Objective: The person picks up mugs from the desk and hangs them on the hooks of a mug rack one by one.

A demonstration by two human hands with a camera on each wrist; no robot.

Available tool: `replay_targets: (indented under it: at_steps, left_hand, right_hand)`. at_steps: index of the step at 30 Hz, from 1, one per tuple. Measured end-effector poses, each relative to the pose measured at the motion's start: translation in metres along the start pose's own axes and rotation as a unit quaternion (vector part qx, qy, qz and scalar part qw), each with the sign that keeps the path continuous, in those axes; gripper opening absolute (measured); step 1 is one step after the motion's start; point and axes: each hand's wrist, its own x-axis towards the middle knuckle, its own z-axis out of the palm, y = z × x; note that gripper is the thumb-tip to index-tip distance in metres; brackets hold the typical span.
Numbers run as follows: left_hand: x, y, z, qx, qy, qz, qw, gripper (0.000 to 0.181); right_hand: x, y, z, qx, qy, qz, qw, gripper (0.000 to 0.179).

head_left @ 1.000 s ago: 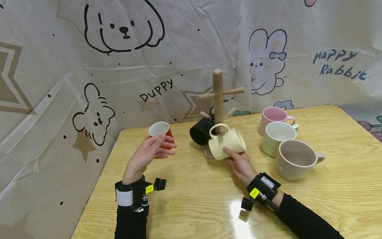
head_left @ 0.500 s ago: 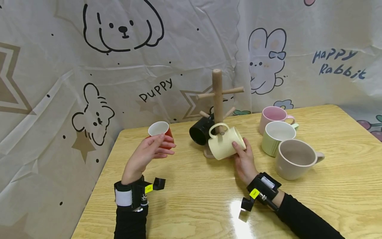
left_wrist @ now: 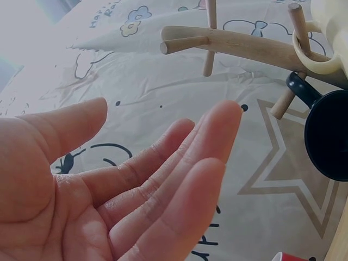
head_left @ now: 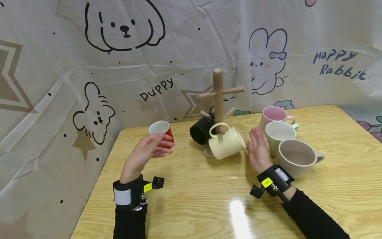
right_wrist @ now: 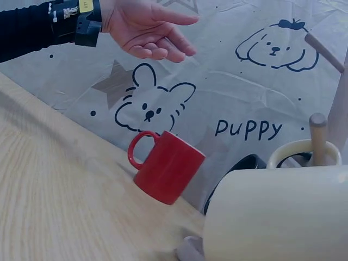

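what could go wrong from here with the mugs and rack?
1. The yellow mug hangs tilted on a peg with no hand gripping it; a bump might unhook it.
2. The open right hand is close beside the green mug; swinging outward could knock it.
3. The black mug hangs close to the yellow one; jostling the rack might clink them.

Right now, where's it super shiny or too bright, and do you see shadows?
Head view: white glare on the table between the sleeves; left wrist view: top left corner, above the left hand, washed out white; right wrist view: soft shadow band on the table.
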Motion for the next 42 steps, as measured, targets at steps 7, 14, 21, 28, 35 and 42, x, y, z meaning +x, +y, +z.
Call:
replay_targets:
  at_steps: [7,14,21,28,35,42]
  left_hand:
    - [0.003,0.000,0.002,0.006,0.002,-0.012,0.9999,0.046]
    - [0.008,-0.004,0.013,0.051,-0.013,-0.032,0.9981,0.041]
    - [0.008,-0.004,0.019,0.080,-0.037,-0.026,0.9958,0.038]
    - [0.007,-0.002,0.021,0.097,-0.038,-0.015,0.9944,0.036]
    - [0.007,-0.003,0.024,0.109,-0.043,-0.015,0.9930,0.035]
    - [0.007,-0.003,0.027,0.124,-0.041,-0.028,0.9910,0.030]
  right_hand:
    - [-0.006,-0.022,0.015,-0.005,0.005,-0.059,0.9982,0.065]
    - [-0.001,-0.081,0.066,-0.059,-0.042,-0.308,0.9486,0.021]
    - [0.008,-0.147,0.138,-0.549,-0.171,-0.359,0.7353,0.038]
    - [0.062,-0.163,0.164,-0.664,-0.375,-0.123,0.6355,0.058]
    - [0.090,-0.149,0.151,-0.549,-0.459,-0.072,0.6948,0.037]
    - [0.098,-0.144,0.149,-0.520,-0.485,-0.113,0.6939,0.027]
